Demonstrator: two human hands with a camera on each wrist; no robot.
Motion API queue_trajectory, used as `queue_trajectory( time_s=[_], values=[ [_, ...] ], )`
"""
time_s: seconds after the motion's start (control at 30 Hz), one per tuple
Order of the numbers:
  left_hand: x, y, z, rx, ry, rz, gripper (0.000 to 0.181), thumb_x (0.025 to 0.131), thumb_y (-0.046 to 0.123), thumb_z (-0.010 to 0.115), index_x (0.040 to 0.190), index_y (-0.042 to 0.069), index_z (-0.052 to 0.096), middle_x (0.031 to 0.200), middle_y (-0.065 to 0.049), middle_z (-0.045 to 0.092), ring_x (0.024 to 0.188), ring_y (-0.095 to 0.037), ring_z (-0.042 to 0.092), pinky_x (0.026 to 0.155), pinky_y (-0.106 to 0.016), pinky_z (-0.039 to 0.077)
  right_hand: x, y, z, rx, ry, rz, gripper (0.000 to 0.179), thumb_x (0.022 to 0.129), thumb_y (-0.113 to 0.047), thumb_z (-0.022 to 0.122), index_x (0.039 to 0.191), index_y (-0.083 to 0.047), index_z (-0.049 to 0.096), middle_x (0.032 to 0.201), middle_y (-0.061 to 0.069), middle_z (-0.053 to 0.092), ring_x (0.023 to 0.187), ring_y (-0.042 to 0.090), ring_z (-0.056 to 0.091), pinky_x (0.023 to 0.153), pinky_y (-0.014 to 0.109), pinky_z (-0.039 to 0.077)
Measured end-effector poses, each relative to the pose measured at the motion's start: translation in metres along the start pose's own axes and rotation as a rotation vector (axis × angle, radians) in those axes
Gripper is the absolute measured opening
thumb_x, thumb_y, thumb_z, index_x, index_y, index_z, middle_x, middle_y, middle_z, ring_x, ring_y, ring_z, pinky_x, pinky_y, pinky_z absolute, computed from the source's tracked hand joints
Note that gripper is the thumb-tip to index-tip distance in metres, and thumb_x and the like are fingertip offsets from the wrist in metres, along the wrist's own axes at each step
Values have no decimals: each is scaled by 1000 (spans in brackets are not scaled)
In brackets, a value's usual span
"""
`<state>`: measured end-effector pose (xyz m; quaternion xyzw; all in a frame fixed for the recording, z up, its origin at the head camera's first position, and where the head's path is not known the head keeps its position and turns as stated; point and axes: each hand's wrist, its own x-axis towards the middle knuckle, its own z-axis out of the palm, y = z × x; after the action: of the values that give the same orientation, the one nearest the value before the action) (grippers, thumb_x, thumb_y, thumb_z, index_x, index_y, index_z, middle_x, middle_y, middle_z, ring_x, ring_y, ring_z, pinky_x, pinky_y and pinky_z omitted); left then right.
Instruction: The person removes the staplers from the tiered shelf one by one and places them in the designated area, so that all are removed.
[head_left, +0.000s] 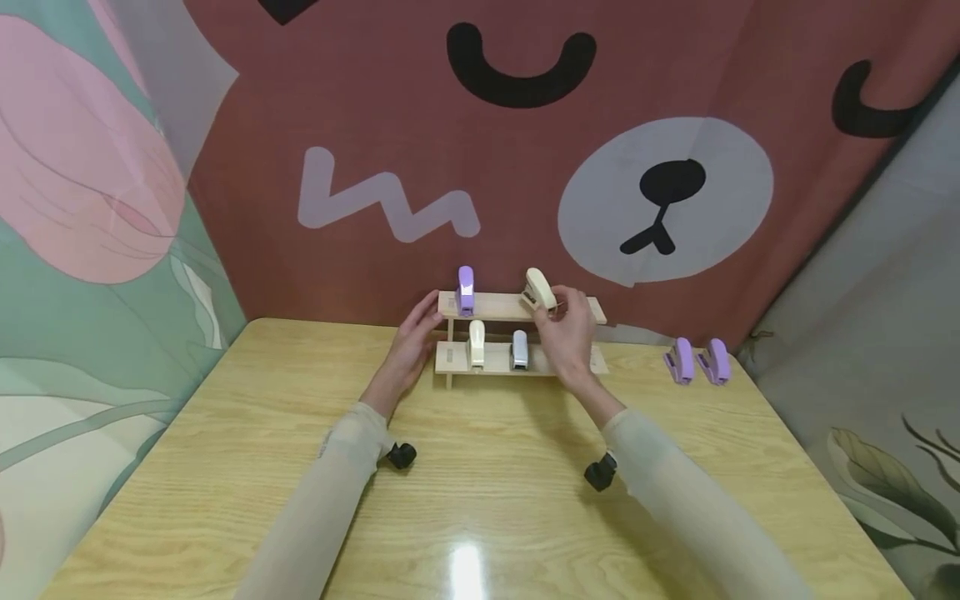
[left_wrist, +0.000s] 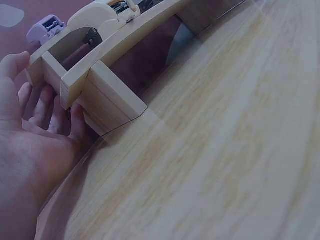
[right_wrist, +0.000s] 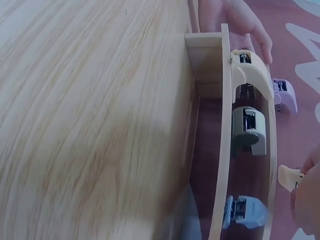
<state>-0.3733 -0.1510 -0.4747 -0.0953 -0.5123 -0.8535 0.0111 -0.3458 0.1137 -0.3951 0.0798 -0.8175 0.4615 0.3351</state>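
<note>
A two-tier wooden rack (head_left: 495,307) stands near the table's back edge. My right hand (head_left: 566,333) pinches a cream stapler (head_left: 538,288), tilted at the top board. My left hand (head_left: 411,343) rests at the rack's left end, its fingers spread loosely along the boards and support, as the left wrist view shows. A purple stapler (head_left: 466,290) sits at the top board's left. On the lower board stand another cream stapler (head_left: 476,345), a grey stapler (head_left: 520,350) and a light blue stapler (right_wrist: 246,212); the blue one is hidden behind my right hand in the head view.
Two more purple staplers (head_left: 679,361) stand side by side on the table right of the rack. A patterned curtain (head_left: 360,275) hangs close behind the rack and table. Wood-grain tabletop (head_left: 480,467) stretches in front, under both forearms.
</note>
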Motion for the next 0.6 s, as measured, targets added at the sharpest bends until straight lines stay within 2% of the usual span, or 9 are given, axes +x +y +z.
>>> queue_trajectory(
  time_s=[0.33,0.47,0.6],
  values=[
    [1,0,1,12,-6,-10,58,102,18,64,156,23,44,159,1,40,138,-21,43,113,-52,31,2,7,-23,2,38,-24,34,85,1,69,118,0,66,103,12,61,87,33,60,70,33,50],
    [1,2,1,25,1,-13,58,102,19,64,156,24,45,159,1,40,139,-19,42,114,-50,29,5,10,-33,0,64,-31,33,83,3,68,116,2,67,101,13,62,85,31,60,71,33,51],
    [1,2,1,12,-3,-12,57,102,17,63,156,23,44,159,1,40,138,-20,43,114,-52,29,5,16,-44,-10,82,-24,32,84,3,68,115,1,68,101,13,62,84,28,59,70,27,49]
  ],
)
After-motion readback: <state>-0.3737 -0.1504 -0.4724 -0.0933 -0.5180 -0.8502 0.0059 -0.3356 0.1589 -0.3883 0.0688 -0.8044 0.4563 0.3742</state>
